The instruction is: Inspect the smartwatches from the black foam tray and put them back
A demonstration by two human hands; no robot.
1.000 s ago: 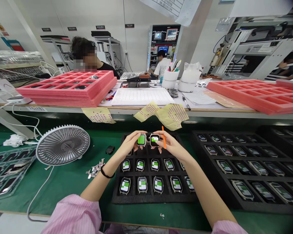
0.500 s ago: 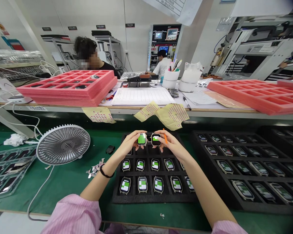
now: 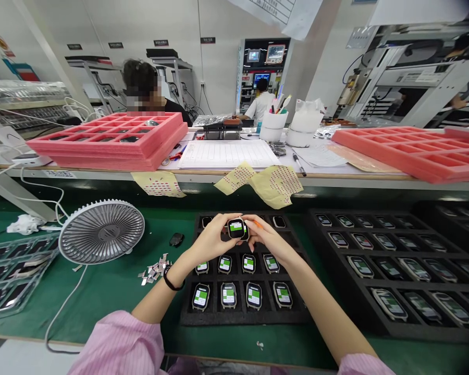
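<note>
My left hand (image 3: 214, 238) is closed on a smartwatch (image 3: 235, 228), whose lit screen shows green and white blocks on black. Just behind it, a second smartwatch (image 3: 246, 232) is mostly covered by the first. My right hand (image 3: 271, 240) grips that second watch by its right side, and a slim orange tool (image 3: 258, 224) sticks out among its fingers; the tool's kind is unclear. Both hands meet above a black foam tray (image 3: 244, 317). In its pockets lie several watches, such as a lit watch (image 3: 254, 295) in the front row.
Another black foam tray (image 3: 393, 327) of watches lies to the right. On the left are a white fan (image 3: 101, 232), small silvery pieces (image 3: 155, 270) and a clear tray (image 3: 19, 271). Pink foam trays (image 3: 113, 151) sit on the raised shelf. Two people are beyond it.
The two watches, held side by side before, have come together, the left one now overlapping the right one. The left watch's screen went from mostly green to green and white blocks.
</note>
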